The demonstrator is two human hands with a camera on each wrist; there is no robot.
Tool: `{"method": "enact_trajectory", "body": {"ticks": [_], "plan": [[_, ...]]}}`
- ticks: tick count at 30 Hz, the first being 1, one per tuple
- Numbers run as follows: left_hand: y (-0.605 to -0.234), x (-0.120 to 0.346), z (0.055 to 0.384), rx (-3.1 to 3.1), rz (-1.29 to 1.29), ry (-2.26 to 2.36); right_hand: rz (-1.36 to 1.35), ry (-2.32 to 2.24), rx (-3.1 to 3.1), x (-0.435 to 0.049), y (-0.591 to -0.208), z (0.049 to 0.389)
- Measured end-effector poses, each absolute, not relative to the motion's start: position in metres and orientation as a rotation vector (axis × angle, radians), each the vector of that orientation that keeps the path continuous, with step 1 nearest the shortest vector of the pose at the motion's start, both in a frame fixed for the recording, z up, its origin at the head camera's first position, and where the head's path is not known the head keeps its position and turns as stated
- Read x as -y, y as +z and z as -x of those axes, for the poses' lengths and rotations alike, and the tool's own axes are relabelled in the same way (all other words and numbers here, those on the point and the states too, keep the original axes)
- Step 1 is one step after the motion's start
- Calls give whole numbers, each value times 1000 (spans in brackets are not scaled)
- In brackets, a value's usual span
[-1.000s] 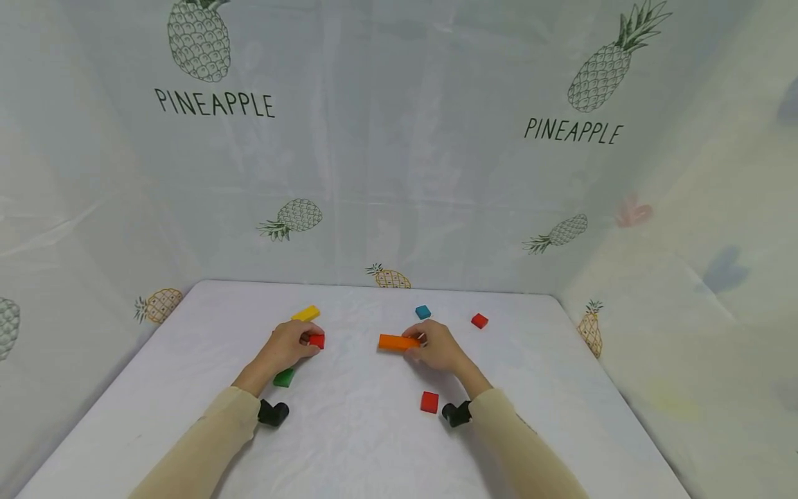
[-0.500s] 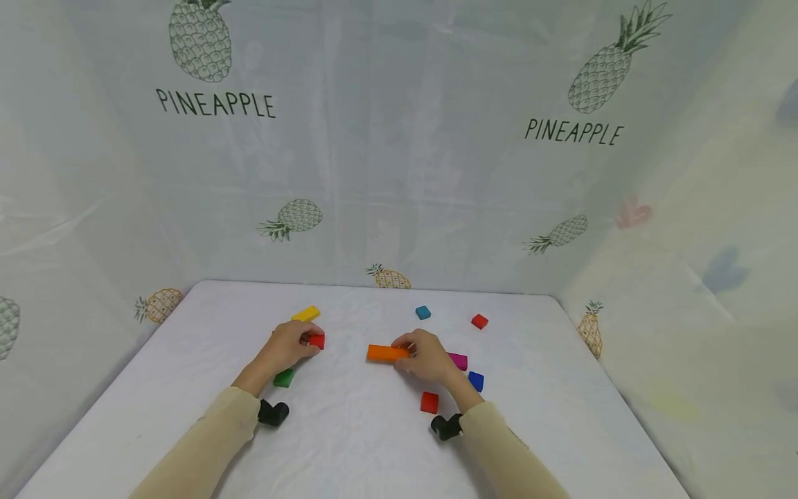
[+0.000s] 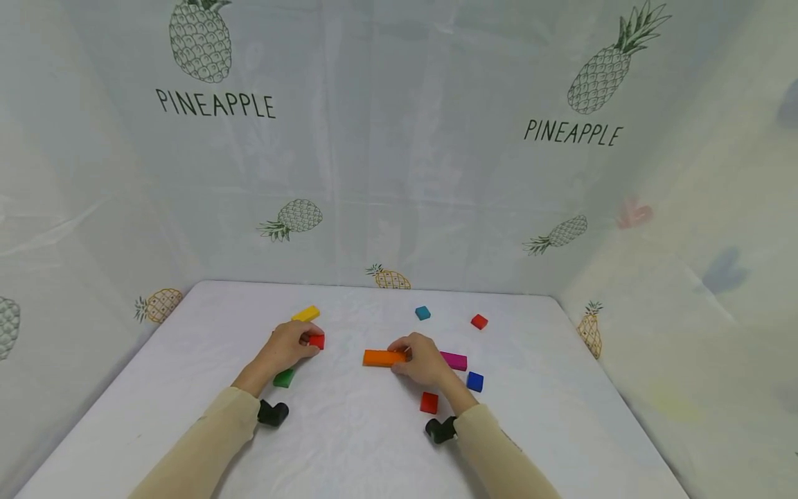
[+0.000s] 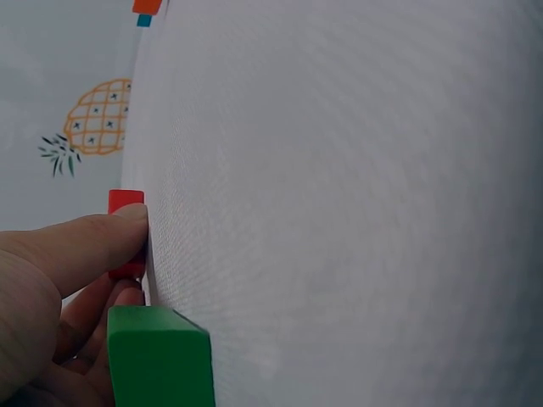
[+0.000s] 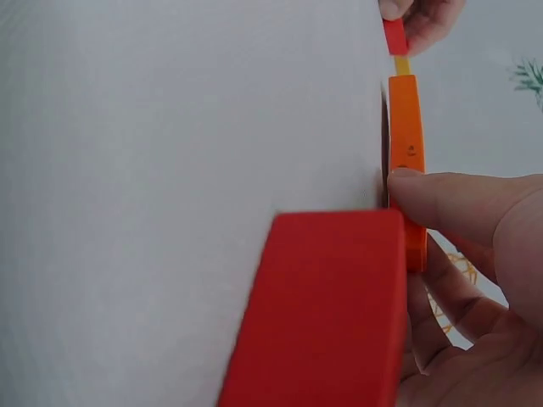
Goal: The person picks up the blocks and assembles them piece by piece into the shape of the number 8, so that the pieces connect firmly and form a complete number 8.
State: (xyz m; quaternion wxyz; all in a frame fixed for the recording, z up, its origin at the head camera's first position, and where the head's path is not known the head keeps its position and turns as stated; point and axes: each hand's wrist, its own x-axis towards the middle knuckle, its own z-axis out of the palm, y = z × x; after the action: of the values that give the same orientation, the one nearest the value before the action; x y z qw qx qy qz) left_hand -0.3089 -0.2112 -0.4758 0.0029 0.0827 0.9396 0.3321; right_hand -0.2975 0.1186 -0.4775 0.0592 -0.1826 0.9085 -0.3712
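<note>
Head view, left hand [image 3: 289, 345] pinching a red block [image 3: 318, 342], right hand [image 3: 422, 359] gripping a long orange block [image 3: 378, 358], white tabletop [image 3: 349, 436] beneath

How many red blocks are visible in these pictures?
3. The left hand pinches one red block; a second lies beyond and right of the right hand; a third lies on that hand's near side. Others may be hidden behind the hands.
</note>
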Motion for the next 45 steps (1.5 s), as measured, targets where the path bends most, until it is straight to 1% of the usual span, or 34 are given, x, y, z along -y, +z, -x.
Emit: {"method": "enact_trajectory", "body": {"ticks": [16, 29, 37, 45], "plan": [[-480, 211, 313, -2931, -273, 1068, 563, -1063, -2757, -119, -478, 297], [-480, 212, 315, -2926, -274, 1061, 504, -1093, -2699, -120, -474, 300], [-482, 212, 313, -2921, -266, 1061, 531, -1079, -2685, -121, -476, 301], [-478, 214, 314, -2925, -281, 1043, 528, -1103, -2659, -120, -476, 302]]}}
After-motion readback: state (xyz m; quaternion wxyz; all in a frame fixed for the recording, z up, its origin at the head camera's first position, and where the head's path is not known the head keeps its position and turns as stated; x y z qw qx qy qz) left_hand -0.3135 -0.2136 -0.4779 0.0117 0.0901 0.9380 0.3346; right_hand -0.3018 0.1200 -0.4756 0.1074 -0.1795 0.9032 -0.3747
